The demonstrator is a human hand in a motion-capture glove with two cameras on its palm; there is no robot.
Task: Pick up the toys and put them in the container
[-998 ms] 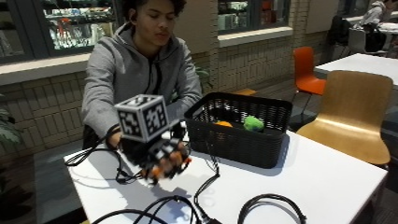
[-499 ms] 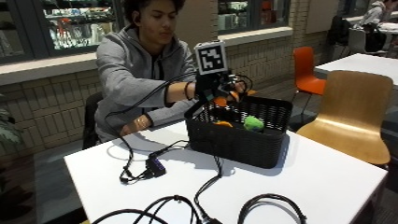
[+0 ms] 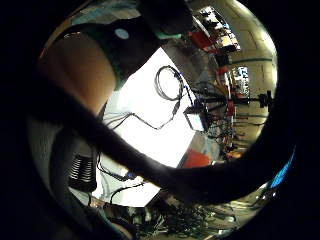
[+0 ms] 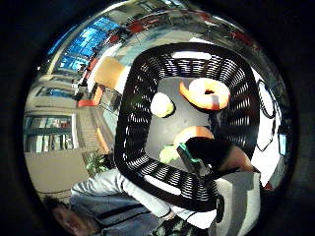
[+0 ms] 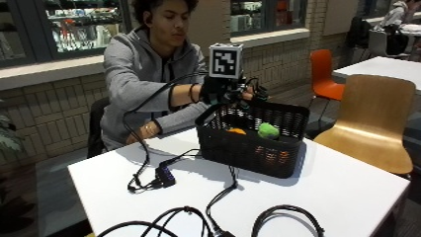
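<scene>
Fingers of your gloved right hand hang above the near-person rim of the basket; whether they are spread or curled cannot be told from any view, and no toy can be seen between them.

Tabletop: white, carrying the basket and several black cables that trail toward the front edge. Your bare left hand rests at the tabletop's far edge.

Basket: black, slatted, standing upright on the tabletop. Your right hand is above its rim, not touching it as far as the outside view shows.

Toys, all inside the basket and below your fingers:
- Orange ring: lies flat on the basket floor, near one wall.
- Orange toy: lies on the floor directly under the glove, partly covered by it in the thumb side view; its shape is unclear.
- Pale green ball: lies on the floor apart from the ring; in the outside view it shows as green just above the rim line.
- Small green piece: lies beside the basket wall, next to the glove's edge.
</scene>
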